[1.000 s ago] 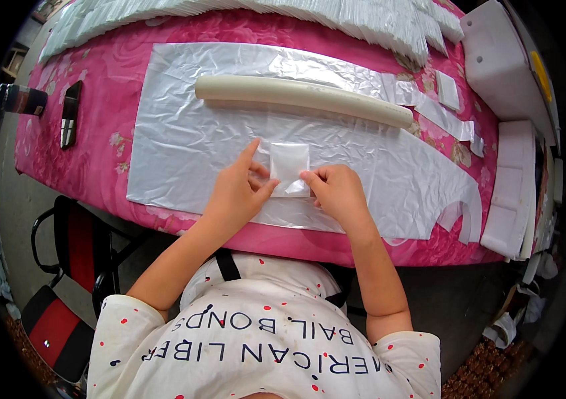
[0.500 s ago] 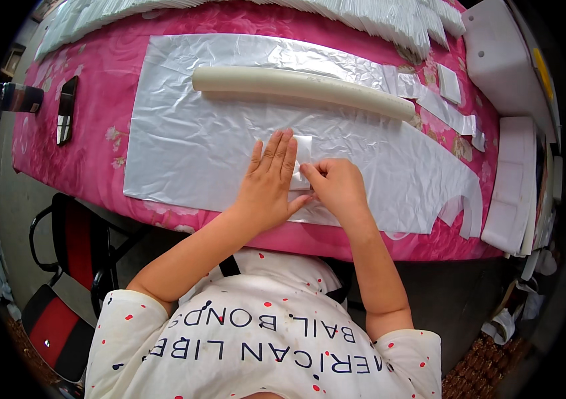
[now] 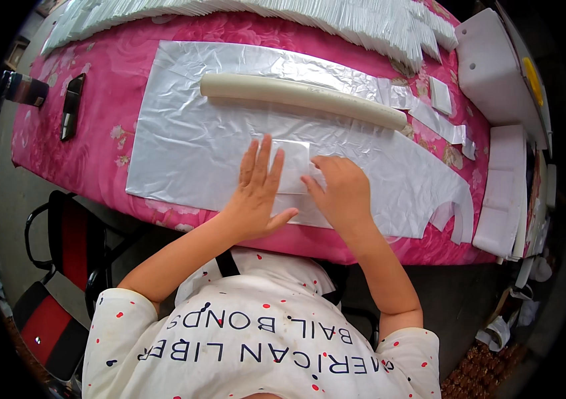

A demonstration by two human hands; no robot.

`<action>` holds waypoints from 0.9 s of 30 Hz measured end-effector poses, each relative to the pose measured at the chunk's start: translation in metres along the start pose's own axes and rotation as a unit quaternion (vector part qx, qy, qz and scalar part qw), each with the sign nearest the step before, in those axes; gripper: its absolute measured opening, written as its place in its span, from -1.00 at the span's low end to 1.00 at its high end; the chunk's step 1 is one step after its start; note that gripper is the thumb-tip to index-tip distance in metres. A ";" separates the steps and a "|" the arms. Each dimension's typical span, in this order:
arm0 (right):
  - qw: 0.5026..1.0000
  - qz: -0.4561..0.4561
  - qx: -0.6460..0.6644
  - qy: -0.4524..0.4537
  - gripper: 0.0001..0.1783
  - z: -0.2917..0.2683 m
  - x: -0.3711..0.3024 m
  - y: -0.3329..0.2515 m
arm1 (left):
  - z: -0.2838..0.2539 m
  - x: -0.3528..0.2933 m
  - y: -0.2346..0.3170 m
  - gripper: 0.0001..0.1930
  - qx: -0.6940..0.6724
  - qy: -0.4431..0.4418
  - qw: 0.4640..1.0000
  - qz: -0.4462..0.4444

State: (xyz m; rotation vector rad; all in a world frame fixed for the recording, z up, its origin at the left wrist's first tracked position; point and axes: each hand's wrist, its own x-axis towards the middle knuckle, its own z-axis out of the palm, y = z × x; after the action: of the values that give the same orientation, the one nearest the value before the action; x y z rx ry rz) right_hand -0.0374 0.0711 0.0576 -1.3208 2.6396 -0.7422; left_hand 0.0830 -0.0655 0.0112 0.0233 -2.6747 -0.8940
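A person works at a counter (image 3: pixel 113 80) covered in a pink floral cloth. A silvery film sheet (image 3: pixel 176 146) lies spread across it, creased over much of its surface, with a curved cut-out at its right end. On this sheet, before the person, lies a small white square packet (image 3: pixel 293 166), flat, with its right edge between the two hands.

The left hand (image 3: pixel 256 189) is spread flat, fingers extended and thumb held out to the side; it overlaps the packet's left part and is closed around nothing. The right hand (image 3: pixel 339 189) is at the packet's right edge, fingers curled, with thumb and forefinger tips a little apart; whether these grip any part of the packet cannot be told.

Beyond the hands, a long cream tube (image 3: pixel 303 96) rests across the sheet, well apart from the packet. Its slight bend may owe to the lens. A row of stacked white pieces (image 3: pixel 283 12) runs along the far edge. To the right are silvery strips (image 3: pixel 434 123), a small white pad (image 3: pixel 440 95) and a white block (image 3: pixel 489 63). To the left, a black flat object (image 3: pixel 72 106) lies near a dark container (image 3: pixel 27 90). Black-and-red seating (image 3: pixel 47 326) stands at lower left
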 end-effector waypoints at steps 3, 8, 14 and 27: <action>0.993 -0.113 0.013 0.022 -0.49 0.021 0.019 -0.004 | -0.035 -0.031 0.002 -0.39 -0.186 -0.037 0.978 -0.090; 0.995 -0.091 0.023 -0.025 -0.29 0.076 0.020 -0.020 | -0.061 -0.113 -0.003 -0.71 -0.477 -0.124 0.762 -0.419; 0.961 -0.124 0.203 -0.139 -0.28 0.118 -0.029 -0.108 | -0.057 -0.158 -0.006 -0.76 -0.582 0.071 0.564 -0.581; 0.954 -0.210 0.195 -0.084 -0.90 0.019 -0.023 -0.020 | -0.075 -0.055 0.030 -0.75 -0.068 -0.052 0.987 -0.133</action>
State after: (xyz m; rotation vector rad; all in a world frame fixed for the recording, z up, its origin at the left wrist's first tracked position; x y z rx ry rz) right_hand -0.0029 0.0720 0.0476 -1.7390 1.9621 -1.0757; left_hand 0.1604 -0.0788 0.0698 0.3183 -2.7421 -1.1895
